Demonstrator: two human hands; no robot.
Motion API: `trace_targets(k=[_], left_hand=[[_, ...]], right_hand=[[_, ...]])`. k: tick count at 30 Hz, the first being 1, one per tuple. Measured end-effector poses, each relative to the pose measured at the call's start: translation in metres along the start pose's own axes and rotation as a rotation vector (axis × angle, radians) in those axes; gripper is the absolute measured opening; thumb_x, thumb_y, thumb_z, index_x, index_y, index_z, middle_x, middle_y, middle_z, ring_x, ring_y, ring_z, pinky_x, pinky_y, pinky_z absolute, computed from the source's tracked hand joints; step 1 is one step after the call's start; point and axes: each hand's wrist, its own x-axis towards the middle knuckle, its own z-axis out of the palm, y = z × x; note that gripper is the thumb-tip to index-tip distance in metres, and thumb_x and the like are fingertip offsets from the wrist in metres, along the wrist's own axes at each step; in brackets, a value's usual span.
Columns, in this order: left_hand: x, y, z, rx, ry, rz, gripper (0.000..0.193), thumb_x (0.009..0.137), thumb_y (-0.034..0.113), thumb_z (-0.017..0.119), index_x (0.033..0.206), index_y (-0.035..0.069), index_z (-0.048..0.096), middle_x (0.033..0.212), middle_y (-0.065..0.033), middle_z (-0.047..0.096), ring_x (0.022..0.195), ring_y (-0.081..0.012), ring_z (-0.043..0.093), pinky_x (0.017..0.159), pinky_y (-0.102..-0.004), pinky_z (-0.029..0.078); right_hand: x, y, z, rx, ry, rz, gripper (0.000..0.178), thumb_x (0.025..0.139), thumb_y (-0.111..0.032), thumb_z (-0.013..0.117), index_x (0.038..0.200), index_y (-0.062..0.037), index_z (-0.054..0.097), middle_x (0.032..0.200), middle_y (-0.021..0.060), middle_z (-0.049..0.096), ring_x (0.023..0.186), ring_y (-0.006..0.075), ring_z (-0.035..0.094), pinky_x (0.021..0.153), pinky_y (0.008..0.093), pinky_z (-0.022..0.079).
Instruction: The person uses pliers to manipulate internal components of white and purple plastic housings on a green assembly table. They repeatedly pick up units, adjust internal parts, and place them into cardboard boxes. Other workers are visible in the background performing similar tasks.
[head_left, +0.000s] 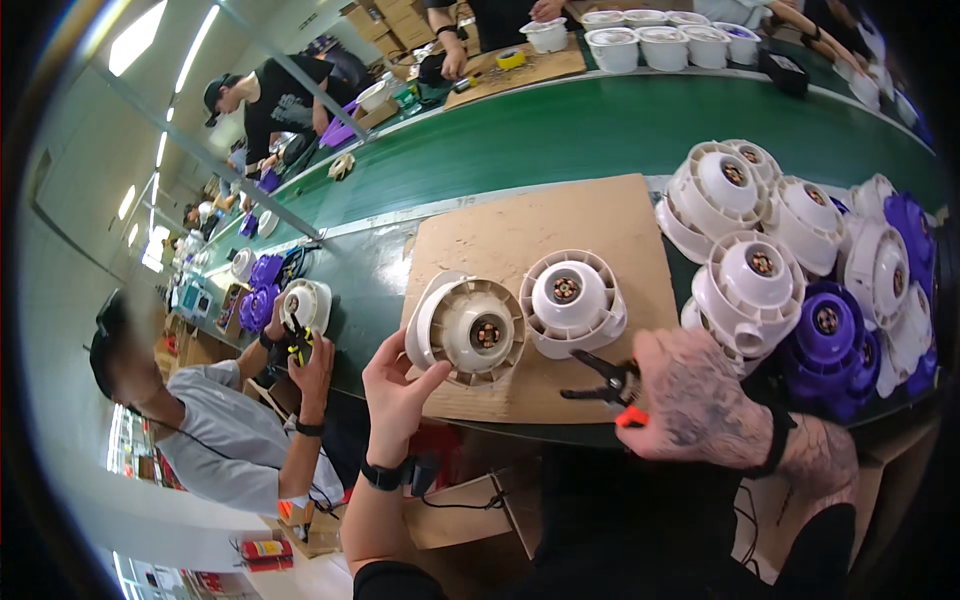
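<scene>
White fan housing point(466, 330) sits tilted at the cardboard sheet's point(540, 215) 8 o'clock area, with a second white housing point(590, 322) just beside it at 2 o'clock. Left hand point(397, 385), at its 8 o'clock, pinches the rim between thumb and fingers. Right hand point(692, 395), toward 4 o'clock, grips black pliers point(622, 382), jaws parted, clear of the housing. Step in hand, as judged: presenting the part for tool work. Next move probably calls for aligning the jaws, rim held firm.

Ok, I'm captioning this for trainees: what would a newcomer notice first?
Probably the left hand holding a white housing at centre, beside a second housing on the cardboard sheet. Then the black-and-orange pliers in the right hand, and the heap of white and purple housings further right.
</scene>
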Motion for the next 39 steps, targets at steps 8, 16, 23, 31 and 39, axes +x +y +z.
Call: trace_targets(k=[8, 16, 23, 31, 39], left_hand=[[-0.023, 0.020, 0.009, 0.018, -0.097, -0.081, 0.056, 0.082, -0.002, 0.083, 0.132, -0.009, 0.059, 0.121, -0.0121, 0.069, 0.111, -0.0180, 0.066, 0.096, -0.0323, 0.058], [-0.018, 0.013, -0.009, -0.027, -0.124, -0.175, 0.055, 0.084, 0.002, 0.082, 0.134, -0.010, 0.060, 0.116, -0.0114, 0.071, 0.104, -0.0153, 0.068, 0.092, -0.0293, 0.056], [-0.015, 0.011, -0.007, -0.051, -0.141, -0.153, 0.054, 0.084, 0.000, 0.081, 0.133, -0.010, 0.060, 0.117, -0.0114, 0.072, 0.105, -0.0150, 0.068, 0.092, -0.0292, 0.055], [-0.013, 0.016, 0.001, -0.038, -0.154, -0.103, 0.052, 0.084, 0.000, 0.081, 0.131, -0.009, 0.063, 0.116, -0.0107, 0.072, 0.104, -0.0143, 0.068, 0.093, -0.0290, 0.055], [-0.011, 0.011, 0.010, -0.055, -0.112, -0.069, 0.050, 0.086, 0.002, 0.080, 0.132, -0.010, 0.062, 0.114, -0.0096, 0.072, 0.101, -0.0132, 0.067, 0.093, -0.0281, 0.053]], right_hand=[[0.052, -0.018, 0.025, -0.607, 0.090, -0.292, 0.035, 0.071, -0.032, 0.075, 0.090, -0.0058, 0.060, 0.079, 0.0056, 0.059, 0.077, 0.0184, 0.057, 0.075, 0.0354, 0.038], [0.070, -0.038, 0.024, -0.817, -0.058, -0.393, 0.046, 0.073, -0.041, 0.078, 0.096, -0.0039, 0.061, 0.080, 0.0053, 0.061, 0.079, 0.0200, 0.061, 0.076, 0.0369, 0.042], [0.073, -0.046, 0.026, -0.837, -0.143, -0.358, 0.061, 0.072, -0.046, 0.081, 0.108, -0.0003, 0.063, 0.085, 0.0077, 0.066, 0.087, 0.0234, 0.065, 0.081, 0.0381, 0.046], [0.075, -0.049, 0.023, -0.911, -0.202, -0.327, 0.043, 0.086, -0.034, 0.072, 0.113, -0.0008, 0.064, 0.087, 0.0066, 0.067, 0.088, 0.0224, 0.066, 0.080, 0.0365, 0.046], [0.068, -0.048, 0.026, -0.867, -0.198, -0.253, 0.037, 0.090, -0.031, 0.069, 0.111, -0.0016, 0.065, 0.085, 0.0039, 0.066, 0.084, 0.0198, 0.065, 0.077, 0.0376, 0.045]])
